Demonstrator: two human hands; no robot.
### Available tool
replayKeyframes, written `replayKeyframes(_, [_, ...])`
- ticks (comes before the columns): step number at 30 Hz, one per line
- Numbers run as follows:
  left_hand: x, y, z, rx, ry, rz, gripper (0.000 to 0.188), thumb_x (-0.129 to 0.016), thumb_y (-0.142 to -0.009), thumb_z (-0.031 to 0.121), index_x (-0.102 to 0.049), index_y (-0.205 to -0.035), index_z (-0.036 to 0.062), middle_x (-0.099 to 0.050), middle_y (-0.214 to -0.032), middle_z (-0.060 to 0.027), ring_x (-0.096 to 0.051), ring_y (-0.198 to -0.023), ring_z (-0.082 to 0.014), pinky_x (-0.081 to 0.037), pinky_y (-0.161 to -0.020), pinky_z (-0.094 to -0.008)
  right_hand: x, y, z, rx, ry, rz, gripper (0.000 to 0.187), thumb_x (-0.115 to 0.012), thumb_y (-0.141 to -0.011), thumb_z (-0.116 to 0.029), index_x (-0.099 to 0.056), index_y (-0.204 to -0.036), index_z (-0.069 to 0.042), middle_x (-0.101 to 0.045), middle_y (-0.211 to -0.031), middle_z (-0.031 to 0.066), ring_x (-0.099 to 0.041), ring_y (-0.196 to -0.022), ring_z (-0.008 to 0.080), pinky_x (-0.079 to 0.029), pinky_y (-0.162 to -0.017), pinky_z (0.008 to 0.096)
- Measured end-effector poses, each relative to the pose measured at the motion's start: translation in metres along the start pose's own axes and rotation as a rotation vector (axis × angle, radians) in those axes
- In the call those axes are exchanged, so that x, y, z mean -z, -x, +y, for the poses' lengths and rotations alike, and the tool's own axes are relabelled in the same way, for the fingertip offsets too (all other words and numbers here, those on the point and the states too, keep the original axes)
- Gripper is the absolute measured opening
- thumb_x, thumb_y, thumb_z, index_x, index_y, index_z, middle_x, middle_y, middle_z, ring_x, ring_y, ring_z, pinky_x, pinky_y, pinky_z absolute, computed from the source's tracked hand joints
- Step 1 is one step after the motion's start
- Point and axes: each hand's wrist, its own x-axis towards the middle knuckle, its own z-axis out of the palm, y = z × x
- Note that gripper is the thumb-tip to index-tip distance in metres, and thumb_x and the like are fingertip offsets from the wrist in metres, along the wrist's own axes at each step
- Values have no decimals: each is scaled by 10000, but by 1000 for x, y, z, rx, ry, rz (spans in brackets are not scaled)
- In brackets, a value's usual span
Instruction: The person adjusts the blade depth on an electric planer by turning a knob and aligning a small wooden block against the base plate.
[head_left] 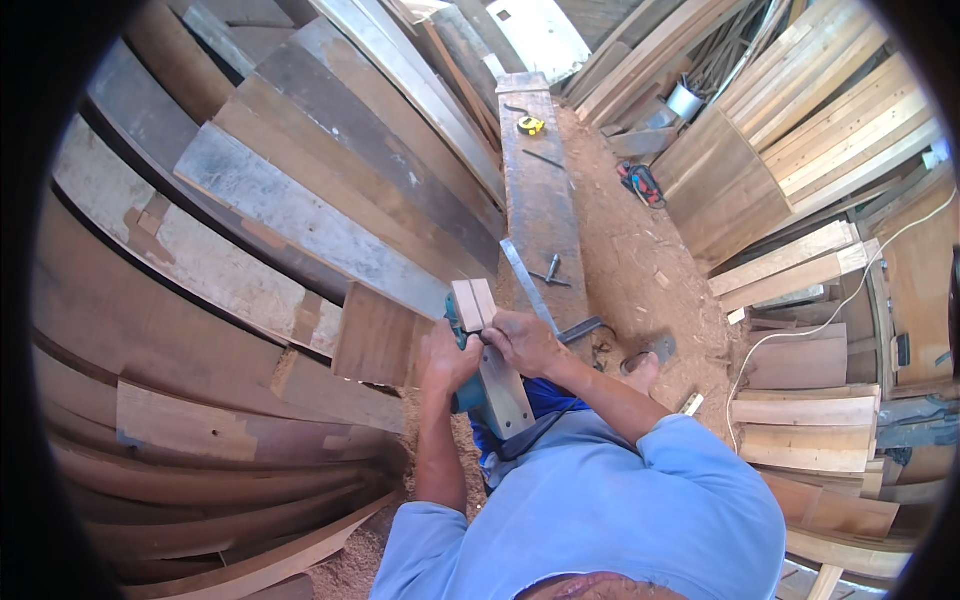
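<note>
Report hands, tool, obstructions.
Left hand gripping teal flat-soled power tool. Right hand touching its middle. Yellow tape measure on brown wooden plank, out of the way.

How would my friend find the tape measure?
Start at the long brown plank running up the picture's middle. Near its far end lies a small tape measure. It's the only bright yellow thing on the plank, unlike the thin dark stick close by.

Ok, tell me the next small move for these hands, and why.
I'd probably ease the right hand back from the middle of the planer: its flat side faces up, the left hand crowds there too, a blade likely sits there, and the picture can't show whether the power is off.
</note>
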Motion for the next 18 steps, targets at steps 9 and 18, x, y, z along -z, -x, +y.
replayKeyframes(9, [2,2,1,-4,-5,-13,599,-668,-861,414,-587,-1266,-20,-659,-1260,-277,-592,-1188,-465,-475,-1028,-546,-1,-3,4,2,24,-34,169,-697,-945,-215,-671,-971,-49,-678,-953,180,-687,-908,415,-536,-771,489])
replayKeyframes(18, [1,-1,0,2,-22,-29,610,-670,-864,410,-583,-1290,-18,-660,-1262,-279,-591,-1202,-464,-470,-1040,-547,-3,-6,5,8,53,-29,165,-685,-947,-200,-662,-992,-44,-680,-949,179,-685,-911,418,-534,-784,496])
